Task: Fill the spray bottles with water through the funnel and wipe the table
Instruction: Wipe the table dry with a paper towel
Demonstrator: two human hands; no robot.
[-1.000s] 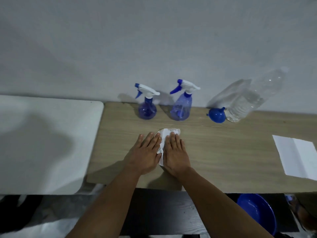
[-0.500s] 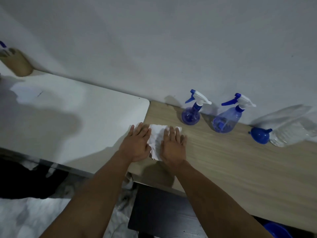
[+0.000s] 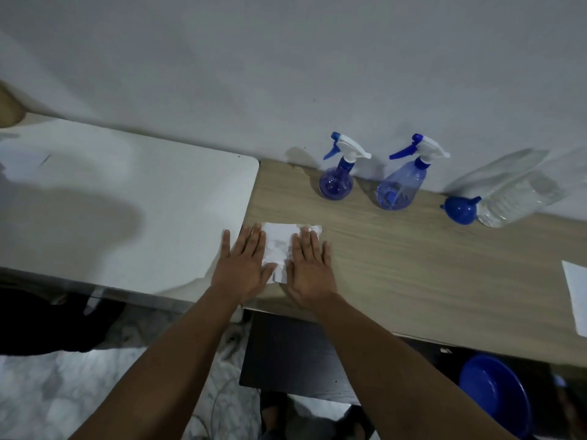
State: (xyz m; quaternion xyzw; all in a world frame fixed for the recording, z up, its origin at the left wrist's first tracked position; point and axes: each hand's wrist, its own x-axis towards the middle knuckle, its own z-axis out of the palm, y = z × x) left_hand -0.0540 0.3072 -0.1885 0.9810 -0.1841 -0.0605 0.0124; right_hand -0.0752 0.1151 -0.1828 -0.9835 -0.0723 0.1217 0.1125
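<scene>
A crumpled white paper towel point(image 3: 279, 246) lies at the left end of the wooden table point(image 3: 413, 265). My left hand point(image 3: 243, 265) presses flat on its left side, reaching over the table's left edge. My right hand point(image 3: 311, 265) presses flat on its right side. Both have straight fingers. Against the wall stand two blue spray bottles with white and blue trigger heads, a round one point(image 3: 336, 182) and a cone-shaped one point(image 3: 397, 188). To their right are a blue funnel point(image 3: 460, 209) and a clear water bottle point(image 3: 521, 198) leaning on the wall.
A white table point(image 3: 127, 211) adjoins the wooden one on the left. A white sheet of paper point(image 3: 576, 300) lies at the right edge. Below the table are a dark stool top point(image 3: 286, 354) and a blue basin point(image 3: 495, 395). A brown object point(image 3: 9, 109) stands far left.
Both hands have slid the paper towel leftward along the wooden table to its left end. The towel is now spread out flatter between them. The camera has turned left.
</scene>
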